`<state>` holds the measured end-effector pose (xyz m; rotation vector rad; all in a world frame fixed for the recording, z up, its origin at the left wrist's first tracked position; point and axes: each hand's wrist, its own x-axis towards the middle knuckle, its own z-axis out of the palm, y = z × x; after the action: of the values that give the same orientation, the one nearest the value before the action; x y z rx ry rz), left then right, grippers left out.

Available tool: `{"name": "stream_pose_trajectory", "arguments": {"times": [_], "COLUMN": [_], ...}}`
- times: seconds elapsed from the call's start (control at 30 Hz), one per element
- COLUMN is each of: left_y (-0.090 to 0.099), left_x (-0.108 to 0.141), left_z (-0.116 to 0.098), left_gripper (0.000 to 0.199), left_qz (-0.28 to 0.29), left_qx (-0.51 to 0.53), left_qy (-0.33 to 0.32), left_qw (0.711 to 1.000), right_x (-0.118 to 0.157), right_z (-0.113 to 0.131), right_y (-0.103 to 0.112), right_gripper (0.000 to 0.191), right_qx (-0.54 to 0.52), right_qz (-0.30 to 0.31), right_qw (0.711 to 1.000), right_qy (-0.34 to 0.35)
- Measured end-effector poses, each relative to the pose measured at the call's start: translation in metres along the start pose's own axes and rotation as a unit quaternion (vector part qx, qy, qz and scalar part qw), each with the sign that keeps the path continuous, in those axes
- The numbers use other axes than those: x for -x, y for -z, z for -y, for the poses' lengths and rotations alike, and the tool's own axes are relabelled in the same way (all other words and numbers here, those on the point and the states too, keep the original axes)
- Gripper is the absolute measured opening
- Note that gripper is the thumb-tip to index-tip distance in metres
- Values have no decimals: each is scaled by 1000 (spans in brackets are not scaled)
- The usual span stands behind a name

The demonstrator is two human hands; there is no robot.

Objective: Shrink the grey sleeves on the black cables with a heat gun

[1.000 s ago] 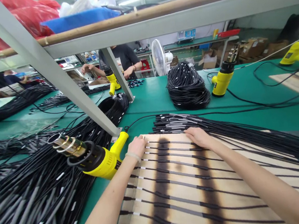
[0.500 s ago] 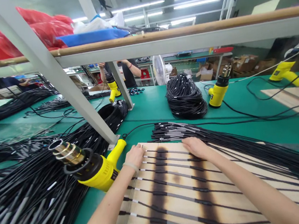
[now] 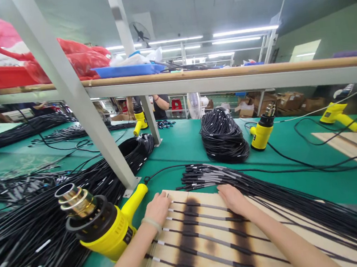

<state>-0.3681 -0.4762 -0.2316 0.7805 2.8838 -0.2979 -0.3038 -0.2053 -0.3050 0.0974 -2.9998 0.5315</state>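
My left hand [image 3: 158,210], with a band at its wrist, is at the far left corner of the wooden board [image 3: 215,245]. Its fingers are closed at the white-marked end of the farthest black cable [image 3: 202,206]. That cable runs across to my right hand [image 3: 233,200], whose fingers bend down over it at the board's far edge; the fingertips are partly hidden. Several similar cables with grey sleeves lie side by side across two scorched dark bands on the board. Left of my forearm stands a yellow heat gun [image 3: 107,226], nozzle pointing up.
A long bundle of black cables [image 3: 287,196] runs behind the board to the right. More cables [image 3: 23,239] heap up at the left. A coiled cable bundle [image 3: 223,137] and another heat gun [image 3: 263,131] stand farther back. A slanted metal post [image 3: 91,121] supports the shelf [image 3: 224,80].
The view has tilted up, so the bench and board appear lower. Both hands stay at the far edge of the board, almost in the same places on it.
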Motion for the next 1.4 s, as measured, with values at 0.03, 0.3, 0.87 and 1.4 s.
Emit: {"name": "stream_pose_trajectory", "arguments": {"times": [0.03, 0.3, 0.87, 1.4], "left_y": [0, 1, -24, -63], "left_x": [0, 1, 11, 20], "left_z": [0, -1, 8, 19], "left_gripper": [33, 33, 53, 50], "left_qz": [0, 0, -48, -150], "left_qx": [0, 0, 57, 319], "left_qy": [1, 10, 12, 66], "left_qw": [1000, 1000, 997, 934], "right_x": [-3, -22, 113, 145], "right_z": [-3, -22, -54, -45], "right_y": [-1, -5, 14, 19], "right_gripper": [24, 20, 23, 23], "right_qx": [-3, -28, -137, -84], "right_qz": [-5, -40, -83, -38], "right_qw": [1000, 999, 987, 996], "right_qy": [-5, -8, -13, 11]}}
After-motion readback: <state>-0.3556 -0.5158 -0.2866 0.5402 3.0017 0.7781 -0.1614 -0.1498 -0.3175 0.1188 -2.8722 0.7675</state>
